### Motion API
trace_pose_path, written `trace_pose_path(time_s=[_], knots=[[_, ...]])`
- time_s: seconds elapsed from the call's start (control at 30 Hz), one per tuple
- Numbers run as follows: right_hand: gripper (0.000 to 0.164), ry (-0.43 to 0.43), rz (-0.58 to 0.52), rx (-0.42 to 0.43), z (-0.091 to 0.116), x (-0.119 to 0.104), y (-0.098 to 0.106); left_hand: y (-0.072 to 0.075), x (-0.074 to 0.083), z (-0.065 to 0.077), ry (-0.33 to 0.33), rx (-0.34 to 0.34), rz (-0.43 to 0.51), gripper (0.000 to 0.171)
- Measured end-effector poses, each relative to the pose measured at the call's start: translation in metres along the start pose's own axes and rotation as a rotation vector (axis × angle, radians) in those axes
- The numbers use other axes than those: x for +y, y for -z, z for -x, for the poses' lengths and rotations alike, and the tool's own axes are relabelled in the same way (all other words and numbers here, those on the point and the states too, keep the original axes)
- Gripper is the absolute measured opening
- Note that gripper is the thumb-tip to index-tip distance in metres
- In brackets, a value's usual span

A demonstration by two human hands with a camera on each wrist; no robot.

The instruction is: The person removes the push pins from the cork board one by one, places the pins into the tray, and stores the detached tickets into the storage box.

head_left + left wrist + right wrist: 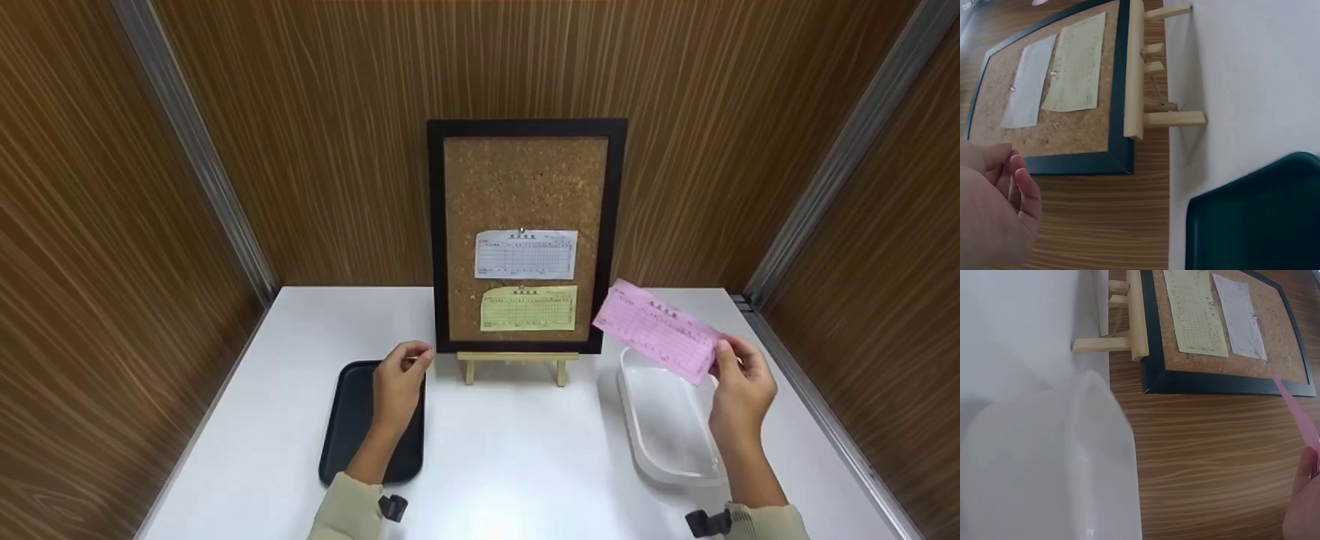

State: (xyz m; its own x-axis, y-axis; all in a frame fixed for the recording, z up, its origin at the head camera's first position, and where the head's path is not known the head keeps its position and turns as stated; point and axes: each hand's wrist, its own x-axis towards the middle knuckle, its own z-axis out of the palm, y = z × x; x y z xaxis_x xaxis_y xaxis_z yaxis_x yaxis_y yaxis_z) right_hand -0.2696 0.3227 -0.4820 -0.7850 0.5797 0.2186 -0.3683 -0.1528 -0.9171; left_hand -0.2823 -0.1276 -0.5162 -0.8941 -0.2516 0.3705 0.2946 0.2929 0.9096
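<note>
In the head view, my right hand pinches the right end of a pink printed form slip between thumb and fingers, holding it tilted above the white tray. The slip appears nearly edge-on in the right wrist view. My left hand, raised above the dark tray, has thumb and index finger brought together on a tiny pin-like thing, mostly hidden and too small to make out clearly. Between the hands stands a black-framed cork board. A white form slip is pinned on it, with a yellow form slip pinned below.
A small wooden easel carries the board on the white table. The dark tray lies at the left, the deeper white tray at the right. Wood-grain panels enclose the back and both sides.
</note>
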Motion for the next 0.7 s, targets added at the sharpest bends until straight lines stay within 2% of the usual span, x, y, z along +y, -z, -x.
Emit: trace_pose_path(time_s=[0.2,0.43,0.7], knots=[[0.032,-0.071,0.021,0.052,0.011,0.006,0.024,0.014,-0.019,0.012,0.068,0.003,-0.029,0.012],[0.03,-0.11,0.031,0.115,0.016,0.013,0.045,0.03,-0.043,0.024,0.143,0.001,-0.094,0.014],[0.032,-0.147,0.15,0.163,0.02,0.03,0.065,0.044,-0.062,0.031,0.187,-0.002,-0.203,0.014]])
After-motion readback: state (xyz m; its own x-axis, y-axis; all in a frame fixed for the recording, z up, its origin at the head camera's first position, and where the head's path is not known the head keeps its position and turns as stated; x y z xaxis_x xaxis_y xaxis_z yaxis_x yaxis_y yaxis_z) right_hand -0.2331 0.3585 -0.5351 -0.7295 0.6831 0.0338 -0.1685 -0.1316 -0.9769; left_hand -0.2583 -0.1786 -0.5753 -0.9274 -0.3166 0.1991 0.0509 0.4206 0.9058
